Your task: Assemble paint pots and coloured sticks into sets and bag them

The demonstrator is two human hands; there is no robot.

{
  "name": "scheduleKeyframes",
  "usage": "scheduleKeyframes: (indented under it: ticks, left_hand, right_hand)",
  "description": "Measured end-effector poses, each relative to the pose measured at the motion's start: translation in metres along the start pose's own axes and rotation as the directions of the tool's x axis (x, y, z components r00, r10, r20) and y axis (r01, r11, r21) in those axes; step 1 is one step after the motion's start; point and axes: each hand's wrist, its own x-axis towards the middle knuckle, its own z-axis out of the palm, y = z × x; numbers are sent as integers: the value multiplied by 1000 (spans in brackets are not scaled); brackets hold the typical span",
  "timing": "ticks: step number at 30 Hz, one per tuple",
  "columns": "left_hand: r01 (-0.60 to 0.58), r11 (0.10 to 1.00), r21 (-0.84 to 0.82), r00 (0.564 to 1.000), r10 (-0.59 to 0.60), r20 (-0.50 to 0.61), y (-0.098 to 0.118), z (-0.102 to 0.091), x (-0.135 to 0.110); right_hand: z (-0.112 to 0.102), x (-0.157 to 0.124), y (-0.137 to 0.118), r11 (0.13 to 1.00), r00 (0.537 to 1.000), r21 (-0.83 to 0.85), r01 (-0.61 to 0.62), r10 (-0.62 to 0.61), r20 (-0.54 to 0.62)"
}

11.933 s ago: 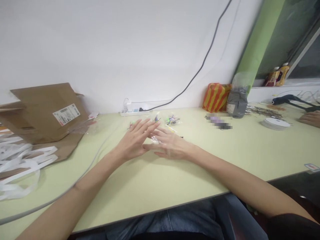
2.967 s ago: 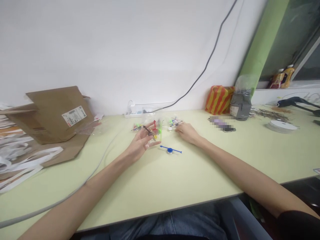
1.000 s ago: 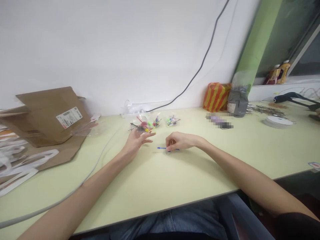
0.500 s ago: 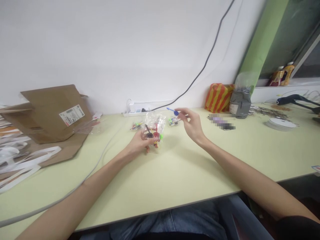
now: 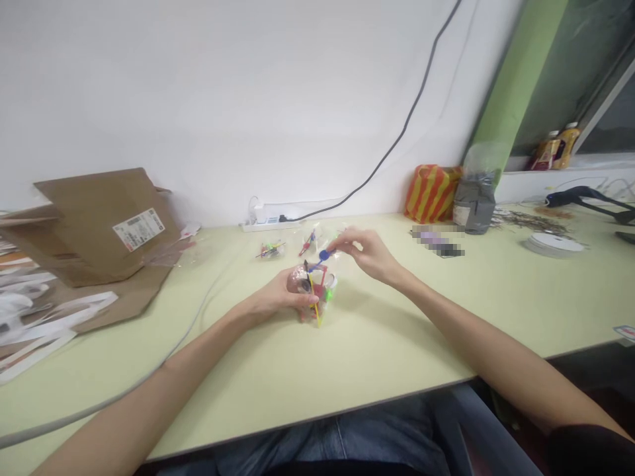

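Observation:
My left hand (image 5: pixel 280 301) rests on the pale green table (image 5: pixel 347 357) and is closed around a small clear plastic bag (image 5: pixel 317 291) with several coloured plastic pieces in it: red, yellow, green and black. My right hand (image 5: pixel 370 254) hovers just above and right of the bag. Its fingertips pinch a blue plastic piece with a round hub and a thin arm (image 5: pixel 322 256), held at the bag's open top.
Two more small bags of coloured pieces (image 5: pixel 270 249) (image 5: pixel 308 242) lie behind my hands. A white power strip (image 5: pixel 265 221) sits by the wall. Cardboard (image 5: pixel 99 225) and white strips (image 5: pixel 40 317) lie left. A striped bag (image 5: pixel 429 192), a grey pouch (image 5: pixel 473 198) and a tape roll (image 5: pixel 548 243) stand right.
My right hand picked the blue piece off the table, lifted it, and has now lowered it to the bag's opening. My left hand drew the bag nearer to me.

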Motion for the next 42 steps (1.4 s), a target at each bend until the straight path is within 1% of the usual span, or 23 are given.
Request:
scheduleKeyframes:
  ticks: [2, 4, 6, 9, 11, 13, 16, 18, 20, 23, 26, 28, 30, 32, 34, 38, 40, 42]
  left_hand:
    - [8, 1000, -17, 1000, -8, 31, 0, 1, 0]
    - [17, 999, -27, 999, -16, 42, 0, 1, -1]
    - [18, 999, -31, 999, -17, 37, 0, 1, -2]
    - [20, 999, -26, 999, -20, 25, 1, 1, -3]
    - [28, 999, -17, 999, -27, 21, 1, 0, -3]
    - [32, 999, -13, 999, -32, 17, 1, 0, -2]
    - [40, 999, -9, 999, -40, 31, 0, -1, -2]
    - [48, 999, -10, 998, -48, 48, 0, -1, -3]
    - [53, 998, -17, 998, -52, 42, 0, -2, -3]
    - [45, 998, -36, 999, -45, 11, 0, -3, -3]
    - [40, 998, -56, 999, -40, -1, 0, -4, -3]
    - [49, 996, -69, 999, -49, -10, 0, -5, -4]
    - [58, 995, -85, 998, -59, -11, -1, -6, -5]
    - [69, 993, -97, 998, -69, 8, -2, -7, -6]
    - [92, 991, -96, 995, -88, 42, 0, -8, -7]
    - [125, 991, -51, 990, -121, 77, 3, -8, -7]
    - [116, 993, -36, 992, -115, 49, 3, -8, -6]
    - [108, 994, -35, 994, -109, -16, 1, -8, -4]
  right_hand:
    - [4, -1, -2, 996, 997, 84, -29, 23, 74]
    - [9, -1, -1, 978, 993, 186, -90, 73, 94]
    - [13, -1, 2, 952, 988, 268, -149, 131, 85]
    - [17, -1, 3, 938, 981, 291, -190, 189, 33]
    - [17, -1, 2, 925, 978, 318, -206, 201, 48]
    - [16, -1, 2, 893, 970, 381, -238, 201, 134]
    - [15, -2, 4, 846, 939, 439, -305, 188, 289]
    - [16, -2, 8, 834, 924, 440, -332, 195, 329]
    - [17, -2, 11, 825, 931, 456, -333, 211, 298]
    - [16, 0, 12, 849, 961, 457, -266, 194, 198]
    - [12, 2, 7, 912, 987, 379, -156, 133, 88]
    - [11, 3, 2, 942, 997, 325, -78, 83, 0]
    - [11, 3, -4, 959, 996, 282, -5, 29, -79]
    - [12, 3, -9, 965, 992, 258, 42, -9, -129]
    - [14, 2, -12, 967, 987, 246, 63, -24, -157]
    - [14, 2, -16, 979, 977, 197, 56, -14, -211]
    - [13, 2, -19, 986, 974, 159, 50, -13, -225]
    - [14, 2, -22, 991, 970, 136, 18, 16, -244]
